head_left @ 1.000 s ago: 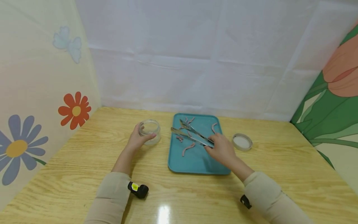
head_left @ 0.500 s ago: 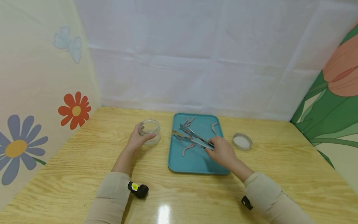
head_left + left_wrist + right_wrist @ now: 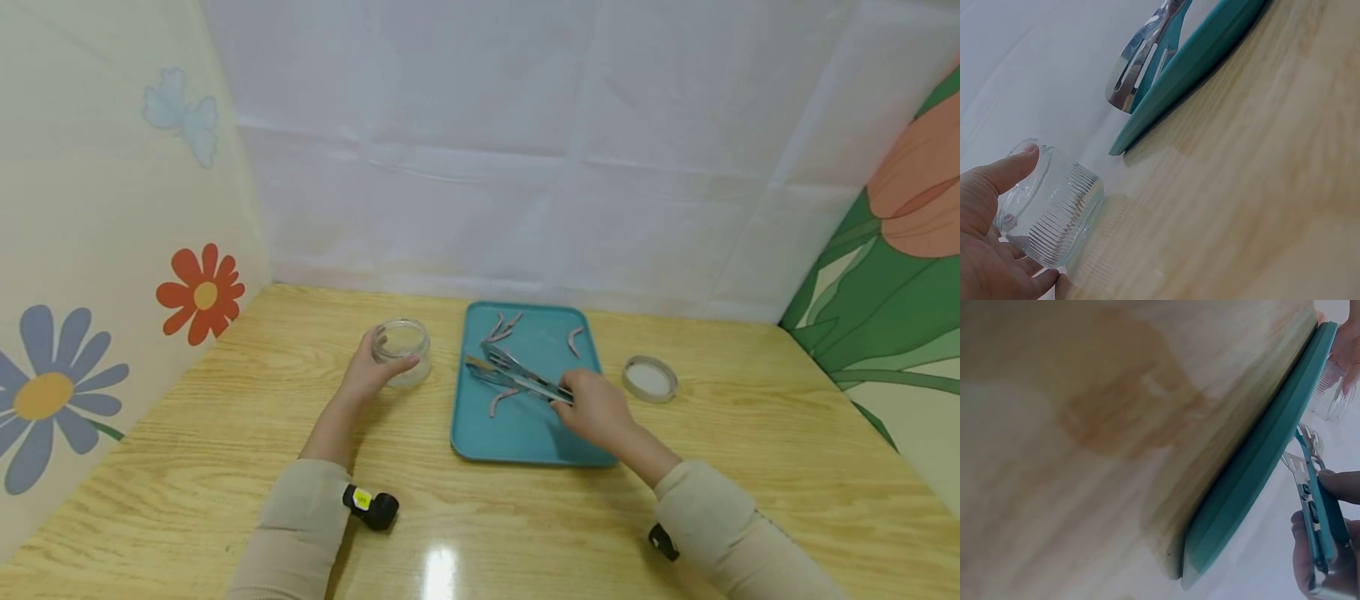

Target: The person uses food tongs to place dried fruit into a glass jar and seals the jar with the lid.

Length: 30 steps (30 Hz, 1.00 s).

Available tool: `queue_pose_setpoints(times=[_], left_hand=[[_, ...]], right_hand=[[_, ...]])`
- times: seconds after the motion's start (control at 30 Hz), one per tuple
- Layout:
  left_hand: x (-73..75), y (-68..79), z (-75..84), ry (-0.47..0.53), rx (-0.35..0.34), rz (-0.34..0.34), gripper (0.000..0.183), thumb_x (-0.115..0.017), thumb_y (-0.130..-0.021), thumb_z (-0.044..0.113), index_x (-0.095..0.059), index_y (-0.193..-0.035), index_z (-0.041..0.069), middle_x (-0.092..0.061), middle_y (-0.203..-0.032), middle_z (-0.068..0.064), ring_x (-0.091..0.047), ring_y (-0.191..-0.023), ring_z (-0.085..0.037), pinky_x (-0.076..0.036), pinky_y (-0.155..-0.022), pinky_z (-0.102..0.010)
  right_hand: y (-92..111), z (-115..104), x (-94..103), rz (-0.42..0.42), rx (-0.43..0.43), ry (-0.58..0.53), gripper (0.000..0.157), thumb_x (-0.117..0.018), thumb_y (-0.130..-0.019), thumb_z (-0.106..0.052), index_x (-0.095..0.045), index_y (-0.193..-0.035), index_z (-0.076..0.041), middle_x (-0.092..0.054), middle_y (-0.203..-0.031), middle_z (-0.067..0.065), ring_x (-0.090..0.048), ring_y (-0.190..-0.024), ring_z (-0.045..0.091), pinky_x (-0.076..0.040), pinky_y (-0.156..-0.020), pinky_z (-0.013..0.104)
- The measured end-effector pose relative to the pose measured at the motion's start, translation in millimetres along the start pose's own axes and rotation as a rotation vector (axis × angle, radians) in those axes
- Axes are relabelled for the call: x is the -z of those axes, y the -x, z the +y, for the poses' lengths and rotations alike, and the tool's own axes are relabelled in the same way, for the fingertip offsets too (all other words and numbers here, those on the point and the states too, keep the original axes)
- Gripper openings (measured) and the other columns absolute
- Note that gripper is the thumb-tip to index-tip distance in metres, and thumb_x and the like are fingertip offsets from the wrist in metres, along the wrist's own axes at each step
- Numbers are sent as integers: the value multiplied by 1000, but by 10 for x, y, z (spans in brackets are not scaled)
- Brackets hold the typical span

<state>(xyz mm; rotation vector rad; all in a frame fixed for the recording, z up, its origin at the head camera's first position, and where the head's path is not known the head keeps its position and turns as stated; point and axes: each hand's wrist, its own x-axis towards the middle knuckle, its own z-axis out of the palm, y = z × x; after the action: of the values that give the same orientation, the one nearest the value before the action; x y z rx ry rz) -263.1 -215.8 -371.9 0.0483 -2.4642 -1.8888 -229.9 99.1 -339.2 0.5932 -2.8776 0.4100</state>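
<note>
My left hand [image 3: 367, 368] grips a clear ribbed glass jar [image 3: 410, 367] that stands lidless on the table left of the tray; its thumb lies at the rim in the left wrist view. Over the blue-green tray [image 3: 525, 437], my right hand [image 3: 597, 407] holds metal tongs [image 3: 528, 379], thumb on one arm and fingers round the other. The tongs' slotted ends [image 3: 1147, 59] point left and are nearly together, low over the tray. Thin pinkish strips lie on it: a few at the far left [image 3: 504, 327], a curved strip [image 3: 574, 342] at right and a bent one [image 3: 501, 402] below the tongs.
A round lid [image 3: 649, 379] with a pale inside lies on the wooden table [image 3: 480, 525] right of the tray. A white cloth [image 3: 480, 167] hangs behind the table, and flower-painted panels [image 3: 90, 250] stand at both sides.
The tongs have come down, and their ends have closed toward each other over the strips at the tray's left. My left hand and the jar have stayed in place.
</note>
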Motion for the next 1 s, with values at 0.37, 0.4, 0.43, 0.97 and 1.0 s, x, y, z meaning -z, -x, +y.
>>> queue_pose_setpoints(times=[0.37,0.4,0.43,0.97,1.0], left_hand=[[1,7,12,-1,-9,2,92,-68,-75,30,-5,-139,12,-13,-140,-16,-13,-124,-35,-24,-95,-46],[1,7,11,0,-9,3,92,-68,-75,29,-5,-139,12,-13,-140,-16,-13,-124,-35,-24,-95,-46],[1,7,9,1,-10,2,92,-68,-75,29,-5,-139,12,-13,-140,-16,-14,-124,-35,-24,-95,-46],[2,6,5,-2,-2,4,93,-68,-74,29,-4,-139,12,-13,-140,-16,-13,-125,-34,-23,-96,-46],[1,5,6,3,0,3,93,-68,-74,29,-4,-139,12,-13,-140,-16,-12,-125,-34,-22,-96,-46]], right_hand=[[-4,-6,5,-5,40,-3,15,-67,-75,-18,-56,-75,-8,-47,-67,-1,-42,-53,12,-34,-43,26],[-3,-7,5,-6,40,-3,15,-67,-76,-18,-55,-75,-8,-47,-67,-1,-42,-53,12,-34,-43,26],[0,-9,7,-7,40,-2,15,-67,-76,-18,-55,-75,-8,-47,-67,-1,-42,-53,12,-34,-43,26],[62,-13,33,-19,46,5,17,-65,-77,-13,-49,-71,-9,-44,-65,-1,-41,-52,12,-33,-42,26],[64,-14,34,-16,45,7,17,-65,-77,-13,-49,-71,-10,-44,-64,-1,-41,-52,12,-33,-42,26]])
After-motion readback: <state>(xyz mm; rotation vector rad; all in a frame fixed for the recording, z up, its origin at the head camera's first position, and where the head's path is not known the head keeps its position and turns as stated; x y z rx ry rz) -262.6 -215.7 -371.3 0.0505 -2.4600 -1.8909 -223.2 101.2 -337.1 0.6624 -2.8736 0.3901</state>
